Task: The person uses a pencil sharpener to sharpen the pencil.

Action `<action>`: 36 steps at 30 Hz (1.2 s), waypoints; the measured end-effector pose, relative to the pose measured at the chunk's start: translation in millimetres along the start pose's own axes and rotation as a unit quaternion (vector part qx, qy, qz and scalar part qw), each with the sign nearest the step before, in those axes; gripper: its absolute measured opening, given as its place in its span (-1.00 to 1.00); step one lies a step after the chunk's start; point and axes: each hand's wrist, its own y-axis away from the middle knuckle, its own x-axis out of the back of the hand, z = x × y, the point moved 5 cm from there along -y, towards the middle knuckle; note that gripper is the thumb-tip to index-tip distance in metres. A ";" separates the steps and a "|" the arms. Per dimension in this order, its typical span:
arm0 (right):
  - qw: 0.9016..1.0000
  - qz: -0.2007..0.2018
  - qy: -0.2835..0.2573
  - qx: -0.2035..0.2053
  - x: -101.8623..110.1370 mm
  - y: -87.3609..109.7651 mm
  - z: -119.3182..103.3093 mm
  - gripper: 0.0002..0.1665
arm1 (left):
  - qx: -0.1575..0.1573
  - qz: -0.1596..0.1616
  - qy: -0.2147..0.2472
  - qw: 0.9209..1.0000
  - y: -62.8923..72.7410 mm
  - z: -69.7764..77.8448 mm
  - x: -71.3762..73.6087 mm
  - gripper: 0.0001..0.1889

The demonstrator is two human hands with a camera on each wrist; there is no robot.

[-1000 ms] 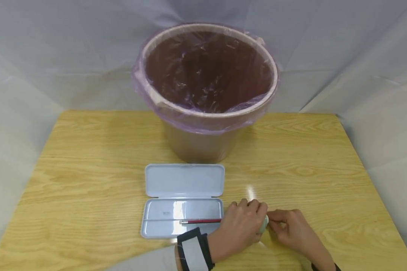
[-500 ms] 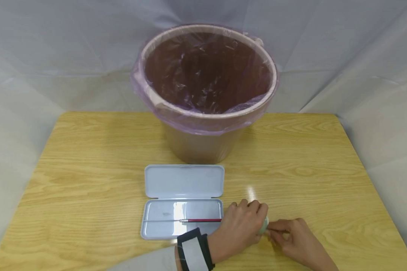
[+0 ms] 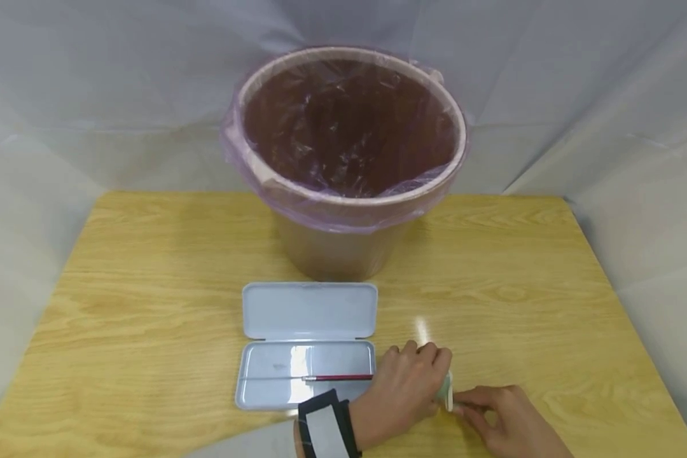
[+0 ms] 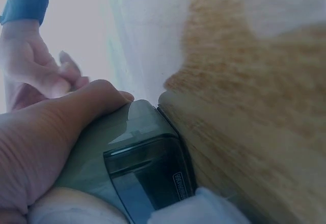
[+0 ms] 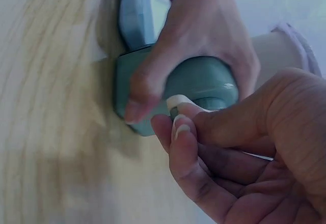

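In the head view, my left hand (image 3: 403, 394) grips a green crank pencil sharpener (image 3: 444, 389) on the table, right of the open pencil case (image 3: 306, 393). Its fingers and thumb wrap over the sharpener body (image 5: 198, 84) in the right wrist view. A dark see-through shavings drawer (image 4: 153, 180) shows in the left wrist view. My right hand (image 3: 509, 416) pinches the crank handle, mostly hidden by its fingers; the white crank arm (image 5: 179, 101) shows beside them. A red pencil (image 3: 340, 378) reaches from over the case to my left hand, which hides its right end.
Behind the case stands a large brown bin (image 3: 340, 248) with a clear purplish liner (image 3: 343, 219) folded over its rim. The case lid (image 3: 309, 310) lies back towards the bin. Pale cloth (image 3: 149, 83) hangs around the wooden table (image 3: 149, 305).
My right hand has moved down towards the near table edge, and the white crank arm now points downward. My left hand keeps its grip on the sharpener.
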 end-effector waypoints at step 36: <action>0.961 0.183 0.113 0.174 34.1 -0.5 -41.1 -0.66 | 0.016 0.035 -0.022 0.999 -1.1 0.9 -1.2 -0.43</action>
